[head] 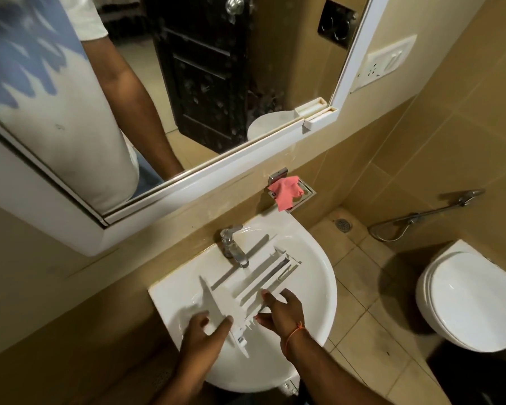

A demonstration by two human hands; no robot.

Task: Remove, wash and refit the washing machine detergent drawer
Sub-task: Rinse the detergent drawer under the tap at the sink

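detergent drawer (254,283) removed, over washbasin (313,287) | both grips pinch it: left hand (205,331), right hand (284,312) | tap (234,249) at 12 o'clock | washing, refitting left

The white plastic detergent drawer (254,287) lies tilted between both hands, front panel nearest them, ribbed compartments stretching away from them.

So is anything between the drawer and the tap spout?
Nothing visible. The white plastic detergent drawer sits over the white basin, held by the left hand and right hand, its far end beside the chrome tap.
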